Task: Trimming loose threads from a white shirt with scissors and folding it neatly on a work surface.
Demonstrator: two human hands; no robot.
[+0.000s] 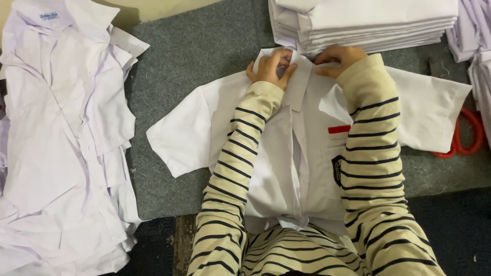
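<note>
1. A white short-sleeved shirt [286, 148] lies face up and spread flat on a grey felt mat [204, 46], its collar pointing away from the person and its hem nearest their body.
2. The front placket looks closed down the middle and both sleeves are spread out to the sides, so the shirt seems laid out but not yet folded.
3. A neat stack of folded white shirts [368, 23] sits just beyond the collar, touching it or nearly so; these appear finished.
4. A loose, rumpled pile of white shirts [61, 143] covers the left side of the view, apparently waiting their turn.
5. The left hand [270, 66] is at the left of the collar, fingers curled and pinching the collar fabric.
6. The right hand [337, 59] is at the right of the collar, fingers bent down and pressing or gripping it; the fingertips are partly hidden, so the exact hold is unclear.
7. Both forearms, in cream sleeves with dark stripes, reach forward over the shirt's body, nearly parallel.
8. Red-handled scissors [463, 138] peek out from under the shirt's right sleeve.
</note>
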